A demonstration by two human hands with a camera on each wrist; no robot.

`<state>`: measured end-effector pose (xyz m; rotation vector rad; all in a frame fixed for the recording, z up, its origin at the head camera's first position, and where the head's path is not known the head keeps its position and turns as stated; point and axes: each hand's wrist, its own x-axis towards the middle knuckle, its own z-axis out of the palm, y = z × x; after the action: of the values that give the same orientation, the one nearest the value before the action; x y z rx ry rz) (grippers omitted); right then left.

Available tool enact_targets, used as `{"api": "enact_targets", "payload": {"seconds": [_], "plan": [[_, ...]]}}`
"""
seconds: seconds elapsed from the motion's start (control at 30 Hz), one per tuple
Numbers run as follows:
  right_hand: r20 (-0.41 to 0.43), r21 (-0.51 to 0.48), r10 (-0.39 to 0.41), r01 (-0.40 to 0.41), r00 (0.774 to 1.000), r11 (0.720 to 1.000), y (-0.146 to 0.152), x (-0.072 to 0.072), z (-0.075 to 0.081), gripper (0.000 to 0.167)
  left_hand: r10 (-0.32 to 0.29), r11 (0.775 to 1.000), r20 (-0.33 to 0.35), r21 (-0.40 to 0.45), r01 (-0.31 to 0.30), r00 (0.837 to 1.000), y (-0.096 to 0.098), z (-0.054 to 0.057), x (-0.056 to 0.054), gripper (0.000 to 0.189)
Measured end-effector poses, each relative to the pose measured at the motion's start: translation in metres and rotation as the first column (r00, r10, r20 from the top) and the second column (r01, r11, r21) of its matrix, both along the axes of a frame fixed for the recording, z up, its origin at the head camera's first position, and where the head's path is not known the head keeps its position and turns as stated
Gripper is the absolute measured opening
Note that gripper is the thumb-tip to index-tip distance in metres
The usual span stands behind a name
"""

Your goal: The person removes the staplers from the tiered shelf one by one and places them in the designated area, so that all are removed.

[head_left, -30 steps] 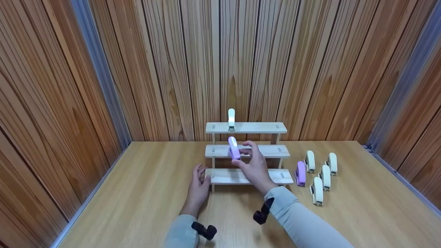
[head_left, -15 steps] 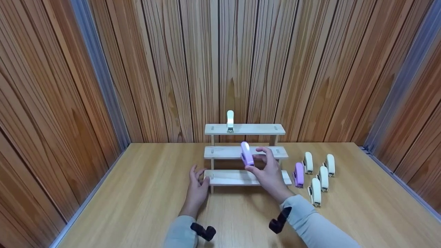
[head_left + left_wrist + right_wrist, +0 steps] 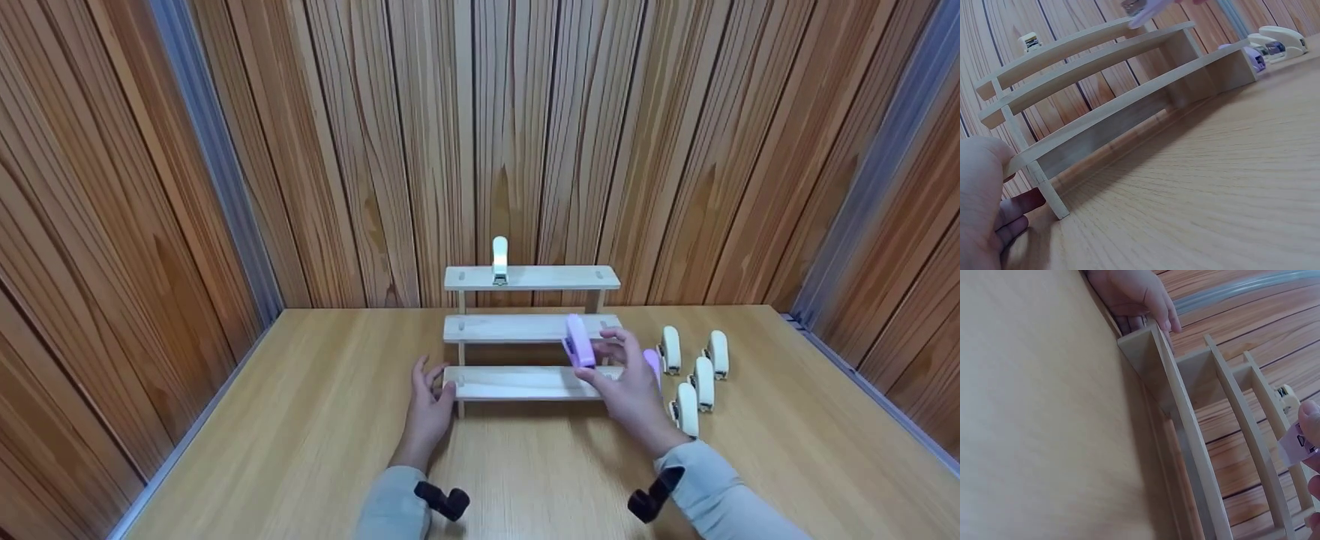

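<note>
A small purple stapler (image 3: pixel 577 341) is pinched upright between the thumb and fingers of my right hand (image 3: pixel 634 394). It overlaps the right part of the middle shelf in the head view; only its purple end (image 3: pixel 1294 449) shows in the right wrist view. My left hand (image 3: pixel 429 405) grips the left end of a three-tier wooden rack (image 3: pixel 517 384), thumb at the lowest shelf's corner and fingers by the side leg (image 3: pixel 1050 197). On the top shelf stands one white stapler (image 3: pixel 500 259), left of centre.
Right of the rack, several white staplers (image 3: pixel 702 384) stand on the wooden table (image 3: pixel 315 450). Beside them is a second purple stapler (image 3: pixel 652 363), partly hidden by my right hand. Wood-panelled walls (image 3: pixel 360 150) close off the back and both sides.
My right hand has carried the purple stapler rightward, from the left part of the middle shelf to its right part. The left hand has stayed at the rack's left end.
</note>
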<state>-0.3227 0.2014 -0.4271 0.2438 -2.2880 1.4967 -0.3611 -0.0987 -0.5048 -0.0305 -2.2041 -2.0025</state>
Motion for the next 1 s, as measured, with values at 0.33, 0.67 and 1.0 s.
{"api": "enact_targets", "payload": {"seconds": [0.33, 0.67, 1.0], "plan": [[0.067, -0.007, -0.056, 0.056, 0.996, 0.998, 0.039, 0.015, -0.009, 0.070, 0.003, 1.000, 0.037, -0.016, -0.003, 0.999, 0.002, -0.001, 0.001, 0.070], [0.058, 0.047, -0.135, 0.132, 0.989, 0.990, 0.076, 0.031, -0.014, 0.071, -0.004, 1.000, 0.039, -0.001, 0.004, 0.999, 0.003, -0.002, 0.002, 0.070], [0.082, 0.066, -0.222, 0.217, 0.972, 0.974, 0.108, 0.041, -0.011, 0.077, -0.007, 1.000, -0.034, 0.000, 0.007, 0.999, 0.001, -0.001, 0.002, 0.070]]}}
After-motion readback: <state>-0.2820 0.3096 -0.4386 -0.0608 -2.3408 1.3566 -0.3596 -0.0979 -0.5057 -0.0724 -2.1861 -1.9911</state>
